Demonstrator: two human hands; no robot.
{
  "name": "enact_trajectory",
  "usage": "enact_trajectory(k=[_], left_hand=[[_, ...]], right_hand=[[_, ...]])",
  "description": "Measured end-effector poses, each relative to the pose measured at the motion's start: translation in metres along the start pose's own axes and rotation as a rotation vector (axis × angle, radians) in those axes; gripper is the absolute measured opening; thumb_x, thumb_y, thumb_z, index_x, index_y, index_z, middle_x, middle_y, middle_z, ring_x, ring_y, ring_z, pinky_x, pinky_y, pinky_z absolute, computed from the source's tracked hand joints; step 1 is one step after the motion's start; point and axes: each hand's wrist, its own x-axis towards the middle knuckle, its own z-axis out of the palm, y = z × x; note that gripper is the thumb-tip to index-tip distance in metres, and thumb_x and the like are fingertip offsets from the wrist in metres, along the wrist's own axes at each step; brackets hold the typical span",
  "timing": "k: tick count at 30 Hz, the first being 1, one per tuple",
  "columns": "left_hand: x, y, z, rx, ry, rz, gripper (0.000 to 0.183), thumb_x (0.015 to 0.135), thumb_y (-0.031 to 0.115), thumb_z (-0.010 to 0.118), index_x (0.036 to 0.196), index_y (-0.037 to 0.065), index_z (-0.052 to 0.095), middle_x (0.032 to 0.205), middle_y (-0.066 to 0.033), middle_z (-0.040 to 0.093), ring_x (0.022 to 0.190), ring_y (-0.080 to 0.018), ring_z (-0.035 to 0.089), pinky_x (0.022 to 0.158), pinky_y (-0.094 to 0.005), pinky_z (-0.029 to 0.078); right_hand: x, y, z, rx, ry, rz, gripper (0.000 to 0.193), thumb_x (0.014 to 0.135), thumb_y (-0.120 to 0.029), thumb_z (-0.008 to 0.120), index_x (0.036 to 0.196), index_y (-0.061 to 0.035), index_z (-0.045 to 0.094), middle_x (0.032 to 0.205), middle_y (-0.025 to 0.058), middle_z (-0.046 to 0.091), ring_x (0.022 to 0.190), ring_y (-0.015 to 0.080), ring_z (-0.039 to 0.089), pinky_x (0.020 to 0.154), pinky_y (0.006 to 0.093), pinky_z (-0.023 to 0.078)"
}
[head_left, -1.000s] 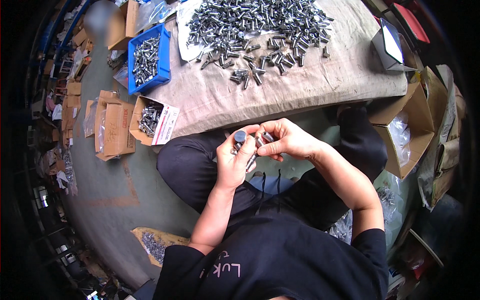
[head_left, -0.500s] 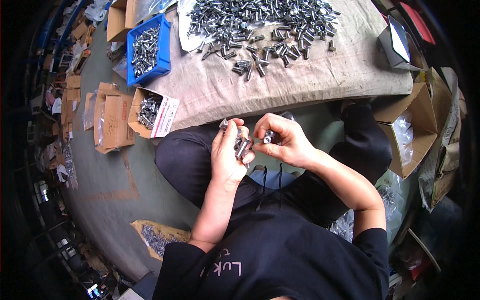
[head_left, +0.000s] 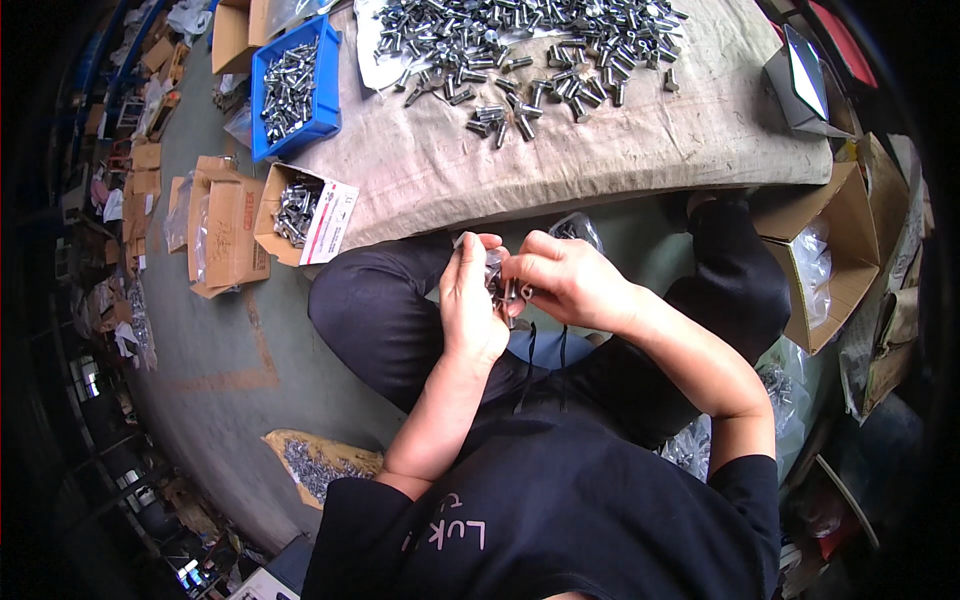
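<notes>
Over my lap, my left hand [head_left: 467, 312] is curled round several short metal bolts [head_left: 497, 288], partly hidden by the fingers. My right hand [head_left: 578, 285] meets it from the right, its fingertips pinched on bolts right beside the ones in my left palm. How many bolts each hand has cannot be made out. Beyond the hands, a big heap of loose bolts [head_left: 520, 40] lies on a table [head_left: 700, 140] covered with pale cloth, a few of them scattered toward its near side.
Left of the table stand a blue bin [head_left: 326, 110] of bolts and a small carton [head_left: 330, 222] with more. An open cardboard box [head_left: 228, 230] is on the floor farther left. At right are a box [head_left: 855, 225] with plastic bags and a tablet-like screen [head_left: 803, 75].
My right hand has moved left against my left hand, bringing its bolts to those in the left palm. The left hand has shifted slightly right, its fingers closing more round the bolts.
</notes>
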Motion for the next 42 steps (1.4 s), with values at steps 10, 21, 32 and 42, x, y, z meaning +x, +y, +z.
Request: enact_trajectory(k=[10, 21, 32, 42], left_hand=[[-0.002, 0.008, -0.011, -0.116, -0.089, -0.112, 0.030, 0.091, 0.034, 0.041, 0.089, 0.007, 0.052, 0.075, -0.0024, 0.053, 0.054, -0.0105, 0.047, 0.036, -0.0217, 0.033], [-0.003, 0.008, -0.010, -0.128, -0.093, -0.160, 0.031, 0.091, 0.032, 0.043, 0.099, 0.004, 0.054, 0.080, -0.0037, 0.053, 0.056, -0.0107, 0.045, 0.038, -0.0217, 0.031], [-0.011, 0.008, -0.005, -0.077, -0.162, -0.198, 0.036, 0.092, 0.032, 0.041, 0.106, 0.002, 0.053, 0.080, -0.0029, 0.049, 0.055, -0.0102, 0.046, 0.037, -0.0199, 0.031], [-0.016, 0.014, -0.022, 0.008, -0.190, -0.203, 0.037, 0.091, 0.036, 0.041, 0.085, 0.001, 0.054, 0.074, -0.0065, 0.050, 0.053, -0.0102, 0.046, 0.034, -0.0201, 0.032]], right_hand=[[0.001, 0.000, 0.010, 0.474, 0.148, 0.127, 0.013, 0.074, 0.000, 0.061, 0.085, -0.0040, 0.056, 0.078, 0.0045, 0.056, 0.070, 0.0136, 0.055, 0.063, 0.0264, 0.045], [0.001, 0.006, 0.022, 0.217, 0.369, 0.003, 0.023, 0.066, 0.000, 0.061, 0.088, -0.0080, 0.059, 0.062, 0.0015, 0.048, 0.048, 0.0123, 0.046, 0.042, 0.0269, 0.038], [-0.005, 0.007, 0.013, 0.100, 0.277, 0.078, 0.030, 0.067, -0.003, 0.067, 0.097, -0.0070, 0.060, 0.074, 0.0039, 0.057, 0.064, 0.0162, 0.056, 0.058, 0.0255, 0.046], [-0.006, 0.004, 0.015, 0.746, 0.292, 0.332, 0.019, 0.077, -0.008, 0.065, 0.093, -0.0020, 0.057, 0.083, 0.0020, 0.058, 0.073, 0.0072, 0.052, 0.066, 0.0212, 0.044]])
